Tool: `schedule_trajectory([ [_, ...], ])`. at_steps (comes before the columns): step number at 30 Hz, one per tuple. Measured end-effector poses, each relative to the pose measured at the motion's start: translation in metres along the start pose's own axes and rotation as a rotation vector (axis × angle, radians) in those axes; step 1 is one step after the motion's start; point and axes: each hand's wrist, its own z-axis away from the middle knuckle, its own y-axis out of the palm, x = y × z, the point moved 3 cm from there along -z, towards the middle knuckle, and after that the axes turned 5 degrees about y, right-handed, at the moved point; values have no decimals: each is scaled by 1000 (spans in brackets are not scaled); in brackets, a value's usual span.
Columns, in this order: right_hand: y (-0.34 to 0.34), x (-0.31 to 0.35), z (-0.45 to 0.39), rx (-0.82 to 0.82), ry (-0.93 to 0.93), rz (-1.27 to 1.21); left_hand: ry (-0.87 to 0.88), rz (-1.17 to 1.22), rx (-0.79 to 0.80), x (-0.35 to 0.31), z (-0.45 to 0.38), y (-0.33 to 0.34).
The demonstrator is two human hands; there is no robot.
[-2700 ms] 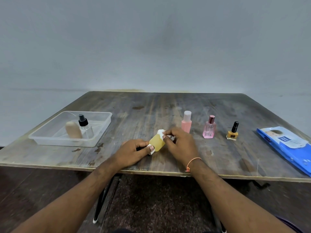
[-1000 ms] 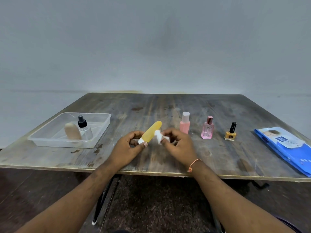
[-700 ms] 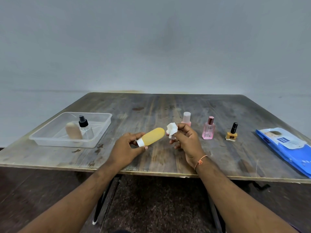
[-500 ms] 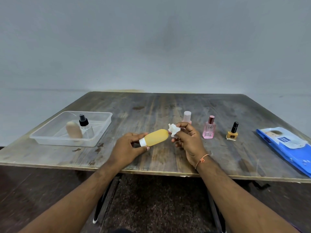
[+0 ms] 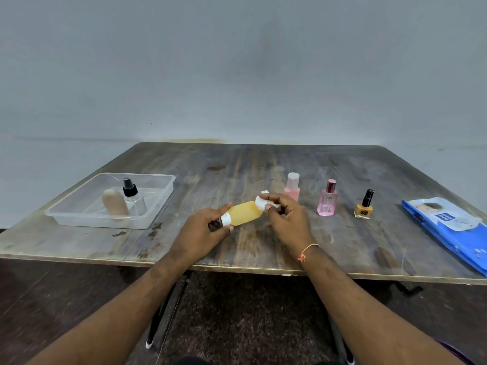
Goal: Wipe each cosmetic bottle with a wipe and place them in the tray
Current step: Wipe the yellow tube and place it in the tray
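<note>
wiping step: left hand (image 5: 203, 230) grips small yellow plastic bottle (image 5: 243, 213) by its white cap above the table, right hand (image 5: 286, 219) pinches crumpled white wipe (image 5: 261, 202) on its base; next likely into clear plastic tray (image 5: 158, 206)

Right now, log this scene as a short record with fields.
left hand: grips yellow bottle by its white-cap end
right hand: presses wipe to the bottle's far end
tray: holds beige bottle, clear spray bottle
standing on table: pink bottle, pink perfume bottle, yellow nail polish
far right: blue wipes pack
</note>
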Motion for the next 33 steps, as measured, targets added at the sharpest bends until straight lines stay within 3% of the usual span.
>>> schedule_trajectory([
  [9, -4, 7, 5, -182, -133, 346, 131, -210, 109, -8, -3, 7],
  [20, 17, 13, 14, 81, -383, 665, 86, -107, 101, -12, -1, 1],
  [27, 25, 17, 24, 241, -634, 632, 105, -20, 86, -16, 1, 0],
  [33, 22, 12, 17, 171, -509, 624, 111, -61, 81, -13, 1, 0],
])
